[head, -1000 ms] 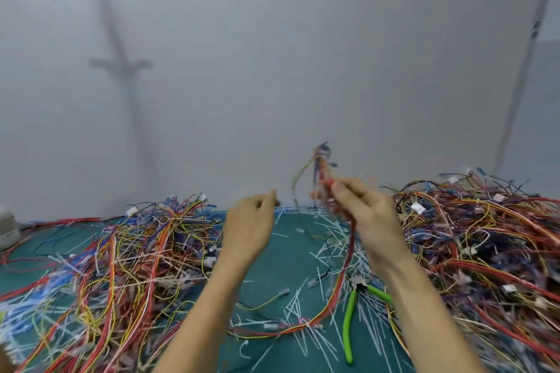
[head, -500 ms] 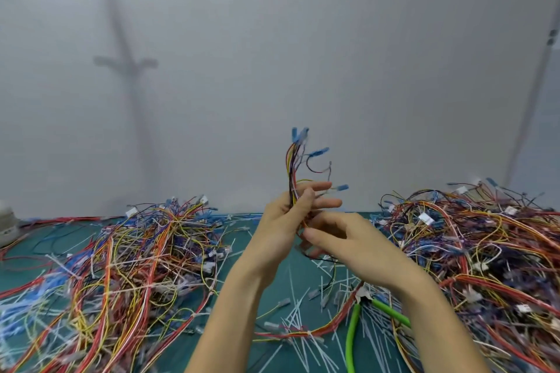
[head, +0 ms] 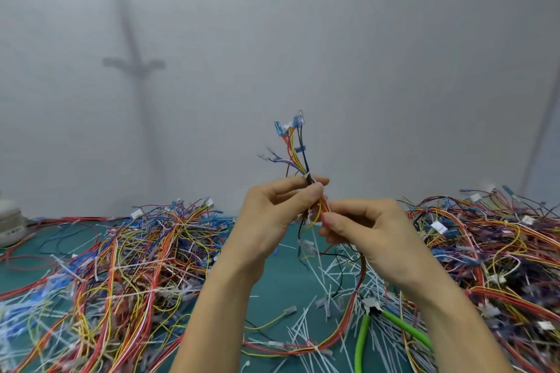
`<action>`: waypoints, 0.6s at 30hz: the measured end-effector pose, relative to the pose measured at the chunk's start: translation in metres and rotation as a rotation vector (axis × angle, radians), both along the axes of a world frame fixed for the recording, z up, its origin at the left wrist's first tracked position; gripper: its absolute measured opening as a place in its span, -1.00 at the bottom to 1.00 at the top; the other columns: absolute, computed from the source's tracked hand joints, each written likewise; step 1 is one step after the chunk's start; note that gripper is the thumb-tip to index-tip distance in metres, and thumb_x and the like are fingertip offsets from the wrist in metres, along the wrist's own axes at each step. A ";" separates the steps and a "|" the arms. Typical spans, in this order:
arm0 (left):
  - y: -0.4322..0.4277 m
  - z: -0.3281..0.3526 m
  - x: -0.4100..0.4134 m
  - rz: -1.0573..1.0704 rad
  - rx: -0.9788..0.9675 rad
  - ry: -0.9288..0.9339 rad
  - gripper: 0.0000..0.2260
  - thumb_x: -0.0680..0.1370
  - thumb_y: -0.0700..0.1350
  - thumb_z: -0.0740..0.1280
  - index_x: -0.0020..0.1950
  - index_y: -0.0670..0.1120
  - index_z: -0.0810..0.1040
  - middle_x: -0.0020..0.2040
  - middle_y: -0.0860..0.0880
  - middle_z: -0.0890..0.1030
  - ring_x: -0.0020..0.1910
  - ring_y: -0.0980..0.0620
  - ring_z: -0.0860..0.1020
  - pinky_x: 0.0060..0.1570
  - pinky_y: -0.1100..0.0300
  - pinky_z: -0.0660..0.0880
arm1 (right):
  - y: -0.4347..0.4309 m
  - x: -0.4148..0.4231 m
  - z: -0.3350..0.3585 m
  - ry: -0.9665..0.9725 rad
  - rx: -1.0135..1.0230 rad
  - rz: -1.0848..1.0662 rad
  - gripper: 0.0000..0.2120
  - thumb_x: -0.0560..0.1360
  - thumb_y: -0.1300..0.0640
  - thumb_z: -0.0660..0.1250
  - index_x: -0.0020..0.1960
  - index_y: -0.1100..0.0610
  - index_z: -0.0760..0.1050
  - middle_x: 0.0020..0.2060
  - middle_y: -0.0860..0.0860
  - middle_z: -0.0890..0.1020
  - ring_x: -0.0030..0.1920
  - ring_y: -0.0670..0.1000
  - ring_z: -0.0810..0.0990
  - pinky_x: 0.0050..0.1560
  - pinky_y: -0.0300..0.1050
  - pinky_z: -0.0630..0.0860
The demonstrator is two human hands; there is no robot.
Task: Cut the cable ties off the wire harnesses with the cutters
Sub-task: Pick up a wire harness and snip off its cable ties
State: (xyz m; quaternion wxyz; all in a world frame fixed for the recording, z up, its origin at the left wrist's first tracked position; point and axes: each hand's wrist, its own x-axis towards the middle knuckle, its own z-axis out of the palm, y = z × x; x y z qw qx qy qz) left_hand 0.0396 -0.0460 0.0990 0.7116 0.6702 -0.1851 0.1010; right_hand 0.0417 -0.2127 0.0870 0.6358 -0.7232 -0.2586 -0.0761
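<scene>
I hold one wire harness (head: pixel 295 150) upright in front of me; its blue-tipped ends fan out above my fingers and its long red and orange tail trails down to the mat. My left hand (head: pixel 274 216) grips the bundle between thumb and fingers just under a white cable tie (head: pixel 308 175). My right hand (head: pixel 366 228) pinches the wires a little lower and to the right. The green-handled cutters (head: pixel 371 322) lie on the green mat (head: pixel 272 285) below my right forearm, in neither hand.
A big tangle of coloured harnesses (head: pixel 127 254) covers the mat on the left, another heap (head: pixel 491 245) fills the right. Several cut white tie scraps (head: pixel 330 275) litter the middle. A grey wall stands close behind. A white object (head: pixel 9 221) sits at the far left edge.
My left hand, empty a second ago, has taken hold of the harness. Both hands have lifted it higher and turned it so the blue-tipped ends stand up. The cutters have not moved.
</scene>
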 end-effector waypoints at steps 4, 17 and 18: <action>-0.006 0.007 -0.006 0.060 -0.017 -0.034 -0.71 0.43 0.12 0.38 0.03 0.01 0.73 -0.08 -0.06 0.72 -0.02 0.08 0.67 0.11 0.16 0.59 | 0.002 -0.004 0.004 0.010 0.043 0.025 -0.81 0.55 0.26 0.34 -0.09 0.06 0.70 -0.24 0.11 0.72 -0.22 -0.04 0.69 -0.09 -0.21 0.63; -0.004 0.000 -0.003 0.272 0.110 0.031 -0.66 0.37 0.18 0.45 -0.12 -0.08 0.63 -0.26 0.01 0.64 -0.29 0.16 0.61 -0.24 0.20 0.61 | 0.012 -0.001 0.004 0.070 0.430 -0.003 -0.83 0.54 0.16 0.27 -0.07 0.18 0.63 -0.34 -0.01 0.62 -0.29 -0.09 0.61 -0.11 -0.22 0.61; -0.003 0.001 -0.003 0.167 0.172 0.050 -0.63 0.36 0.23 0.39 -0.14 -0.07 0.64 -0.26 0.00 0.67 -0.29 0.16 0.62 -0.24 0.25 0.59 | 0.012 0.000 0.003 0.079 0.450 0.007 -0.83 0.52 0.14 0.27 -0.06 0.16 0.63 -0.32 -0.01 0.63 -0.26 -0.09 0.62 -0.10 -0.21 0.61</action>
